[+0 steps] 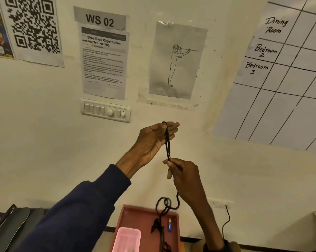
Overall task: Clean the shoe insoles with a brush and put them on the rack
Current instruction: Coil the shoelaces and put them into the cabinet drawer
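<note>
Both hands are raised in front of a white wall. My left hand (154,138) holds the looped top of a black cord (167,142), with the cord running over the thumb and across the fingers. My right hand (182,176) pinches the same cord lower down, and the rest hangs in loops toward a red tray (133,218). Dark insoles (17,221) lie on a rack at the lower left. No brush can be made out.
In the red tray sit a pink plastic basket (127,239) and a small blue and yellow object (169,225). A switch panel (106,110) and several paper sheets hang on the wall. A black cable (226,220) runs down at the right.
</note>
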`<state>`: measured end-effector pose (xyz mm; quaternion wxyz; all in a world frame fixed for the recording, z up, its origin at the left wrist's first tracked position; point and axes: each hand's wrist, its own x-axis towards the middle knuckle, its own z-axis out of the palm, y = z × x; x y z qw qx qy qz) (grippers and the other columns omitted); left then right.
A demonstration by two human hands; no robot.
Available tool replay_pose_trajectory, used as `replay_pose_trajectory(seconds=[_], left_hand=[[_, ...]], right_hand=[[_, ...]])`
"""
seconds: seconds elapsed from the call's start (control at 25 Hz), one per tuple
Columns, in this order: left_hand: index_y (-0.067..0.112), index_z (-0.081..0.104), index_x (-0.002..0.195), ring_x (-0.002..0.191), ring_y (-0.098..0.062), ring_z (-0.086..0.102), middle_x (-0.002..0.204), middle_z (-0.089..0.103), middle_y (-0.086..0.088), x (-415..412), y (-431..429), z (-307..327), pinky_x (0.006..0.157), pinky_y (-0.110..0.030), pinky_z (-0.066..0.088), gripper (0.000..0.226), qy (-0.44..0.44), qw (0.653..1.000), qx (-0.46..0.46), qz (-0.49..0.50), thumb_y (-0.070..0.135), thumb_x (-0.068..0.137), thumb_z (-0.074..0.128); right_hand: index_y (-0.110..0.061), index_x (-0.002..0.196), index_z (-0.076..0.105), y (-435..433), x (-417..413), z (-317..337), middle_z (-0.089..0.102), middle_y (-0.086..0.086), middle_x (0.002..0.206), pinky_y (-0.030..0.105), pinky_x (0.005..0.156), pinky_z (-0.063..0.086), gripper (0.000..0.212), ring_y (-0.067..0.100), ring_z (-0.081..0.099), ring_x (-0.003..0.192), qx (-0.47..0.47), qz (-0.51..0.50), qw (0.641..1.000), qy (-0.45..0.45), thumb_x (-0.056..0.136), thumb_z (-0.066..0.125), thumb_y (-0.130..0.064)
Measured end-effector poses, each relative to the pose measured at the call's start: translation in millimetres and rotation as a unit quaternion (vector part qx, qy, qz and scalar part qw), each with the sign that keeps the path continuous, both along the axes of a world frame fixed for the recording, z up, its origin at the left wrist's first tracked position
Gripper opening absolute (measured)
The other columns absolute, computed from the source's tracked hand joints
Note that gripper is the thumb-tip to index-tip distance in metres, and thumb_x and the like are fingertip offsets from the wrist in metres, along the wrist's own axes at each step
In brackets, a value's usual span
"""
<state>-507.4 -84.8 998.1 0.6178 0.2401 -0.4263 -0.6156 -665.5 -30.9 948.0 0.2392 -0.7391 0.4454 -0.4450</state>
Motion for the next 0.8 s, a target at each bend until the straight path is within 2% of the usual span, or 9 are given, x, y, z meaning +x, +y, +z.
replay_pose_trajectory(seconds=[0.16, 0.24, 0.32, 0.4, 0.44, 0.52, 0.64, 0.72, 0.8], left_hand=[[-0.008, 0.067, 0.119, 0.111, -0.029, 0.071, 0.116, 0.074, -0.018, -5, 6, -21, 0.105, -0.042, 0.053, 0.029, -0.189, 0.981, -0.013, 0.032, 0.01, 0.107, 0.047], [-0.004, 0.073, 0.108, 0.092, -0.019, 0.075, 0.099, 0.078, -0.012, -12, 13, -31, 0.089, -0.032, 0.057, 0.029, -0.269, 0.962, -0.02, 0.038, 0.009, 0.107, 0.047], [0.0, 0.075, 0.088, 0.068, -0.013, 0.067, 0.076, 0.074, -0.005, -17, 22, -37, 0.07, -0.031, 0.051, 0.034, -0.337, 0.941, -0.027, 0.027, 0.009, 0.105, 0.046], [0.005, 0.071, 0.075, 0.061, -0.012, 0.064, 0.068, 0.07, -0.003, -23, 30, -43, 0.064, -0.03, 0.045, 0.041, -0.367, 0.93, -0.009, -0.012, 0.009, 0.103, 0.041], [0.006, 0.07, 0.076, 0.064, -0.014, 0.067, 0.071, 0.072, -0.006, -25, 33, -46, 0.063, -0.028, 0.047, 0.043, -0.368, 0.929, 0.009, -0.035, 0.01, 0.104, 0.039], [-0.001, 0.073, 0.091, 0.08, -0.025, 0.073, 0.086, 0.074, -0.017, -29, 34, -53, 0.069, -0.028, 0.056, 0.041, -0.337, 0.937, 0.058, -0.078, 0.014, 0.108, 0.038], [-0.018, 0.065, 0.11, 0.098, -0.043, 0.073, 0.105, 0.07, -0.035, -31, 26, -66, 0.09, -0.044, 0.061, 0.031, -0.248, 0.958, 0.118, -0.085, 0.007, 0.105, 0.048], [-0.017, 0.065, 0.109, 0.102, -0.044, 0.072, 0.108, 0.07, -0.035, -31, 24, -70, 0.096, -0.05, 0.057, 0.025, -0.205, 0.965, 0.135, -0.089, 0.003, 0.103, 0.052], [-0.014, 0.067, 0.108, 0.103, -0.043, 0.072, 0.108, 0.071, -0.033, -32, 24, -71, 0.099, -0.051, 0.056, 0.026, -0.199, 0.963, 0.142, -0.117, 0.004, 0.105, 0.048]], right_hand=[[-0.019, 0.082, 0.074, 9, -14, 9, 0.062, -0.012, 0.061, 0.02, 0.061, 0.044, 0.02, 0.008, 0.06, 0.06, -0.054, -0.007, 0.993, 0.106, 0.099, 0.066, -0.025], [-0.024, 0.081, 0.075, 2, -23, 16, 0.063, -0.017, 0.065, 0.023, 0.062, 0.046, 0.018, 0.006, 0.061, 0.064, -0.067, -0.026, 0.988, 0.137, 0.098, 0.068, -0.027], [-0.025, 0.084, 0.077, -7, -33, 20, 0.066, -0.019, 0.07, 0.022, 0.065, 0.047, 0.014, 0.003, 0.063, 0.069, -0.078, -0.031, 0.987, 0.135, 0.096, 0.07, -0.024], [-0.019, 0.084, 0.078, -16, -42, 15, 0.07, -0.014, 0.076, 0.022, 0.068, 0.048, 0.012, 0.005, 0.065, 0.073, -0.079, -0.03, 0.989, 0.123, 0.094, 0.071, -0.017], [-0.017, 0.084, 0.078, -19, -46, 10, 0.071, -0.011, 0.078, 0.021, 0.068, 0.047, 0.012, 0.006, 0.065, 0.074, -0.079, -0.029, 0.989, 0.122, 0.093, 0.071, -0.014], [-0.016, 0.085, 0.077, -22, -52, 0, 0.071, -0.01, 0.08, 0.017, 0.071, 0.044, 0.012, 0.006, 0.064, 0.076, -0.094, -0.022, 0.987, 0.128, 0.092, 0.071, -0.008], [-0.017, 0.091, 0.078, -19, -59, -6, 0.066, -0.014, 0.082, 0.012, 0.072, 0.039, 0.012, 0.001, 0.058, 0.076, -0.139, -0.017, 0.979, 0.147, 0.092, 0.072, -0.006], [-0.019, 0.093, 0.077, -17, -61, -6, 0.065, -0.014, 0.082, 0.016, 0.07, 0.04, 0.008, 0.002, 0.054, 0.076, -0.159, -0.023, 0.972, 0.169, 0.093, 0.072, -0.013], [-0.02, 0.092, 0.077, -23, -63, -4, 0.066, -0.012, 0.083, 0.022, 0.068, 0.043, 0.007, 0.005, 0.055, 0.076, -0.163, -0.026, 0.969, 0.184, 0.095, 0.071, -0.019]])
